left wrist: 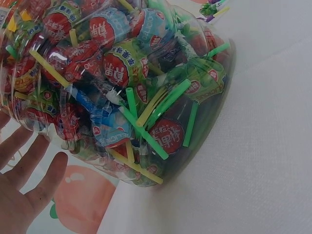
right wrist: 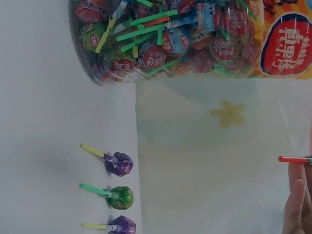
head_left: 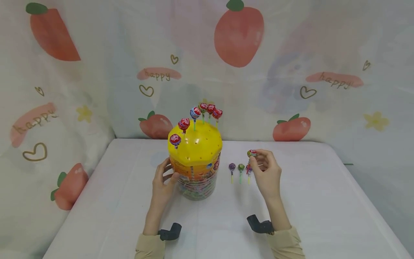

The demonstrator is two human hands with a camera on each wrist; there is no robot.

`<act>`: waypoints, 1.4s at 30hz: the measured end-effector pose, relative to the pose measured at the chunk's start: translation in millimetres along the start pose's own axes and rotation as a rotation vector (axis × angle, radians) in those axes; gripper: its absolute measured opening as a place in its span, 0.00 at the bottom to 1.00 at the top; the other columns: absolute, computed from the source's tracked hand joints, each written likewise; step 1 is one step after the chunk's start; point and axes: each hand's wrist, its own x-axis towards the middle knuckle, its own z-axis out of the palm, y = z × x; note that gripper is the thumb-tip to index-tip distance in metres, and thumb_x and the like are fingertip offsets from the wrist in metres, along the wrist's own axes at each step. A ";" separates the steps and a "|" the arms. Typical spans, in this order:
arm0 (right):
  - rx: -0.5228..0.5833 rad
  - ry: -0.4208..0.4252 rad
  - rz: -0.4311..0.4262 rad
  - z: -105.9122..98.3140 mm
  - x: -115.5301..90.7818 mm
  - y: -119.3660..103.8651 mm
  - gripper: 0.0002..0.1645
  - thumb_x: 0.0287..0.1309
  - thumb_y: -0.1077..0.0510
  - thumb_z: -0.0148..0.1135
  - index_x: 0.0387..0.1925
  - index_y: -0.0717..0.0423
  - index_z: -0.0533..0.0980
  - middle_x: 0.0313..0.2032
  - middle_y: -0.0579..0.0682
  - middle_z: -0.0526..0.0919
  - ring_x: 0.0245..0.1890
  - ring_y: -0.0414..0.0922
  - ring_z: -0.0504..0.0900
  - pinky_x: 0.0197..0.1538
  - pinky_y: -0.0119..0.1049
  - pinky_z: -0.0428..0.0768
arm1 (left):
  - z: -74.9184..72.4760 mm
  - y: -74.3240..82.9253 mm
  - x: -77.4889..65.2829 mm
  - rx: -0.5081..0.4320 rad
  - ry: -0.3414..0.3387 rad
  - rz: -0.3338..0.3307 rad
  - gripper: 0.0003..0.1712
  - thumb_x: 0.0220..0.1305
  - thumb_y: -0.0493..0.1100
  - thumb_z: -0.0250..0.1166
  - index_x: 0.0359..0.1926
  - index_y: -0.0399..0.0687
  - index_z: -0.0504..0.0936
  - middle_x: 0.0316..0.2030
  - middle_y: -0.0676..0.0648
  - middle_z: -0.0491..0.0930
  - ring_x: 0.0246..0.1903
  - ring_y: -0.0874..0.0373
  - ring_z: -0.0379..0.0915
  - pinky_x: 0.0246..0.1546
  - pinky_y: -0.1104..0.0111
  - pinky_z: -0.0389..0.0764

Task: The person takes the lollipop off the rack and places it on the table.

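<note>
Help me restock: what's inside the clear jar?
Wrapped lollipops with green and yellow sticks show through the clear jar. Whatever lies at its centre or behind the orange label is covered.

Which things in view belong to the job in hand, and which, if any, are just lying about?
Belong to the job, it seems:
lollipop-filled jar, left hand at its side
yellow lid with six lollipops standing in it
red-stick lollipop pinched by the right hand
three loose lollipops, probably

Only surroundings:
white tablecloth
fruit-printed backdrop
black devices on both wrists
</note>
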 end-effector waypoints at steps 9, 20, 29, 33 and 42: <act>-0.043 0.035 0.005 -7.7 9.2 54.0 0.15 0.58 0.66 0.62 0.48 0.65 0.77 0.31 0.44 0.81 0.27 0.23 0.75 0.30 0.15 0.73 | 0.1 -0.7 0.2 0.005 -0.002 0.013 0.34 0.64 0.45 0.64 0.69 0.54 0.63 0.62 0.45 0.69 0.61 0.50 0.68 0.57 0.48 0.75; -0.051 0.055 0.097 -25.9 20.2 86.5 0.13 0.59 0.63 0.62 0.46 0.65 0.77 0.26 0.30 0.76 0.22 0.25 0.76 0.24 0.18 0.76 | -0.9 -1.3 0.3 -0.002 0.004 0.015 0.35 0.63 0.43 0.64 0.69 0.55 0.63 0.62 0.45 0.69 0.61 0.51 0.67 0.57 0.45 0.74; -0.054 0.039 0.209 -39.2 24.9 88.3 0.16 0.59 0.65 0.62 0.47 0.70 0.76 0.24 0.31 0.76 0.20 0.25 0.78 0.24 0.20 0.78 | -1.6 -1.4 0.7 -0.001 -0.009 0.005 0.34 0.64 0.44 0.63 0.70 0.56 0.63 0.63 0.47 0.69 0.62 0.50 0.67 0.58 0.46 0.74; -0.103 0.037 0.270 -44.5 26.8 113.9 0.18 0.60 0.59 0.63 0.48 0.67 0.76 0.22 0.25 0.74 0.19 0.23 0.77 0.23 0.20 0.77 | -1.3 -0.6 0.6 -0.009 -0.006 0.013 0.34 0.64 0.44 0.64 0.69 0.55 0.63 0.62 0.46 0.69 0.62 0.50 0.67 0.58 0.45 0.74; -0.161 -0.019 0.388 -47.5 28.3 141.5 0.20 0.61 0.53 0.62 0.49 0.64 0.75 0.21 0.26 0.73 0.19 0.24 0.76 0.24 0.22 0.78 | -0.8 -1.4 0.1 -0.008 -0.005 0.017 0.34 0.64 0.43 0.64 0.69 0.56 0.63 0.62 0.46 0.69 0.61 0.51 0.67 0.57 0.45 0.74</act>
